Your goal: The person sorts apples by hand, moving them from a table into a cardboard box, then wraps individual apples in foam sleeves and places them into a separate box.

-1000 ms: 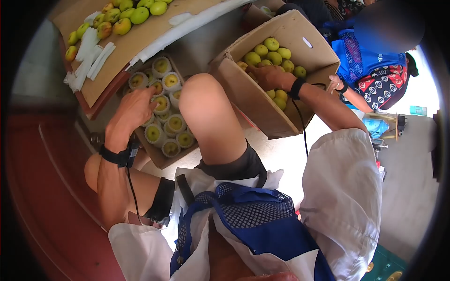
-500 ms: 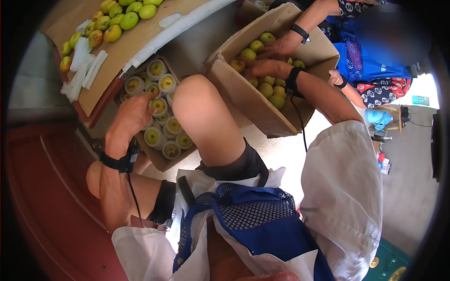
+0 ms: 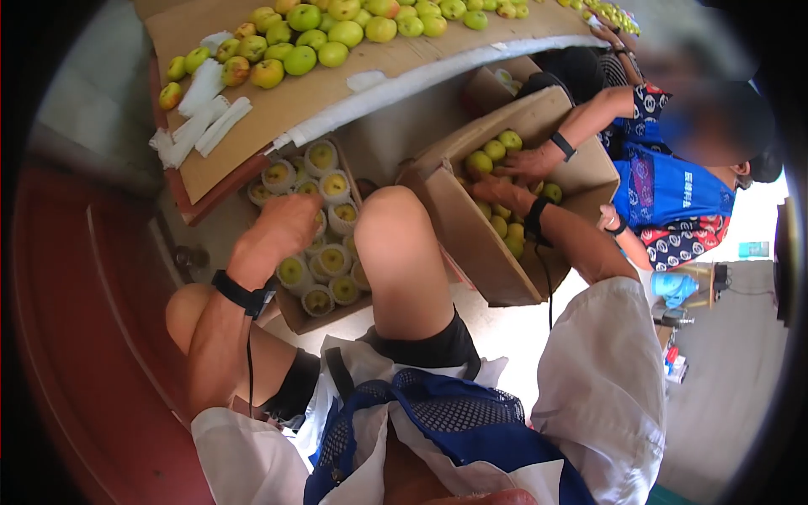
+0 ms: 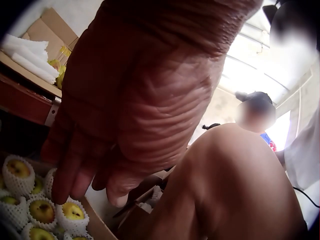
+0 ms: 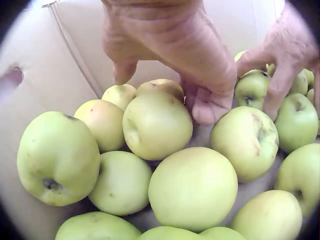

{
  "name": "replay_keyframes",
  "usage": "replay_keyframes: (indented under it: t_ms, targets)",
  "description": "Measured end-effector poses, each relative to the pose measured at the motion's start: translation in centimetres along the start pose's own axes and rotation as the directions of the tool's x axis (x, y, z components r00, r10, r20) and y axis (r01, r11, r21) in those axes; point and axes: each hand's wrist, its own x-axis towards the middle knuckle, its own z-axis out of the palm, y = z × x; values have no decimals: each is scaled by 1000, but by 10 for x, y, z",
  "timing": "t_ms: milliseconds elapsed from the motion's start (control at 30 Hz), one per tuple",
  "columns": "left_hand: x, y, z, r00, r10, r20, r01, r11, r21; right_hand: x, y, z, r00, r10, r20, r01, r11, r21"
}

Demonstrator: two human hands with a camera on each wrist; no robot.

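Note:
My left hand (image 3: 290,225) hovers over a shallow cardboard box (image 3: 301,325) of apples in white foam nets (image 3: 332,259). In the left wrist view its fingers (image 4: 80,170) hang loosely downward, with netted apples (image 4: 73,214) beneath. My right hand (image 3: 502,195) reaches into a tall carton (image 3: 459,223) of bare green apples (image 3: 495,151). Seen from the right wrist, its fingers are spread, thumb and fingertips right at several apples (image 5: 157,125), none visibly gripped. Beside it, another person's hand (image 5: 287,52) reaches over a green apple (image 5: 252,87).
A cardboard-covered table (image 3: 278,109) bears many loose apples (image 3: 345,34) and white foam nets (image 3: 206,126). My bent knee (image 3: 396,223) stands between the two boxes. Another person (image 3: 665,189) in a blue vest sits beyond the carton.
The view has tilted up, showing more of the table. Another person's hand has come into the carton next to my right hand. My left hand's fingers have moved across the netted apples.

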Motion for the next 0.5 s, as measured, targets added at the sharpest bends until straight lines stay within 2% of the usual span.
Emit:
replay_keyframes:
  t_ms: [167, 500]
  targets:
    - [-1, 4, -1, 1000, 31, -5, -31, 999, 20, -1, -4, 6, 998, 53, 34, -57, 990, 129]
    - [-1, 1, 7, 999, 4, 44, -5, 1000, 23, -1, -10, 12, 989, 122, 81, -142, 933, 330]
